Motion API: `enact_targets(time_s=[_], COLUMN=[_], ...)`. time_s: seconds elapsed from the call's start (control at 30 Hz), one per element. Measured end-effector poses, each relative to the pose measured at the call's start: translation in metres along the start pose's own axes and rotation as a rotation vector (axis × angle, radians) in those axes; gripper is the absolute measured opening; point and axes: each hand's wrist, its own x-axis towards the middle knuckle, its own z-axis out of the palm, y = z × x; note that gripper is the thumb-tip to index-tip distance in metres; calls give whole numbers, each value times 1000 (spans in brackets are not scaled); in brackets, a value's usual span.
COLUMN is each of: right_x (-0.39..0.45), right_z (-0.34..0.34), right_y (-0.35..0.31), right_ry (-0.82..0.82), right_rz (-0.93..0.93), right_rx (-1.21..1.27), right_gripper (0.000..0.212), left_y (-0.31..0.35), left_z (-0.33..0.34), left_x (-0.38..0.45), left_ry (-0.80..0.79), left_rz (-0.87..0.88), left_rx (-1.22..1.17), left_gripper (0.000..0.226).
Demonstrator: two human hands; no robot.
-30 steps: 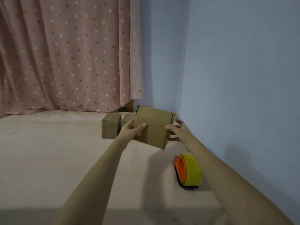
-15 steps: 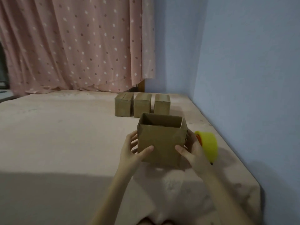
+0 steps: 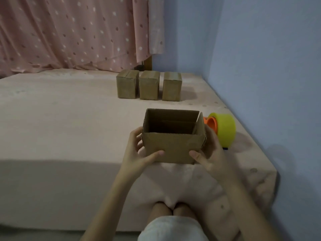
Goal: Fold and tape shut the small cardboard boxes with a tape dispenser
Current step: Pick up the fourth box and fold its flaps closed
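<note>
Two hands gripped the open cardboard box at the bed's centre; the left hand curled round its nine o'clock side, the right hand round its three o'clock side, thumbs pressed on the front. Three closed boxes stood in a row at twelve o'clock; the tape dispenser lay just beside the held box at three o'clock.

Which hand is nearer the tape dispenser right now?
Right. The right hand grips the open box's right side, just in front of the tape dispenser on the bed. The left hand grips the box's left side, with the whole box between it and the dispenser.
</note>
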Motion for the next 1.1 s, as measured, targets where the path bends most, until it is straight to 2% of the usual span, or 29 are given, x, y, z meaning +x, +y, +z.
enact_targets(time_s=[0.13,0.23,0.4,0.5,0.6,0.7,0.83,1.1], right_x=[-3,-2,-2,-3,-3,1,5,4], right_z=[1,2,2,4,7,12,20,20], right_y=[0,-1,-3,-7,-11,-13,-10,-8], right_ry=[15,2,-31,-31,-17,93,244,237], right_rz=[-59,-98,-137,-157,-164,-220,-208,-171], right_rx=[-19,-17,-29,-34,-6,-46,-105,-7], right_gripper=[85,77,75,75,59,47,53,49], left_y=[6,9,6,11,20,27,37,45], left_z=[-2,-1,-1,1,5,14,20,16], left_x=[3,4,3,2,1,-1,1,4], left_ry=[-18,-30,35,66,97,79,86,-17], left_rz=[172,201,141,126,119,119,95,52], left_rx=[30,-18,-142,-173,-174,-94,44,122], left_gripper=[86,84,46,38,43,46,43,65])
